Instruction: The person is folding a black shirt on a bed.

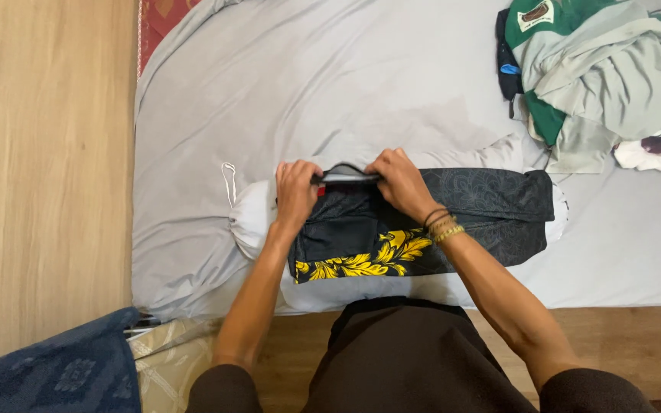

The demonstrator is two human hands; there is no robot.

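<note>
Black garment with yellow floral print [392, 229], flat on white pillow [250, 214] atop grey bed [346, 84]. Left hand [296, 191] and right hand [401, 180] pinching its 12 o'clock edge; clothes pile [606, 76] at 2 o'clock.

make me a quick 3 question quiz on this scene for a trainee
1. True or false: both hands grip the top edge of the black garment.
2. Which wrist wears bracelets? A) left B) right C) both
3. Fill in: the clothes pile lies at the far ____ of the grey sheet.

Key
1. True: the left hand and the right hand both pinch that edge, fingers curled over it.
2. B
3. right
</note>
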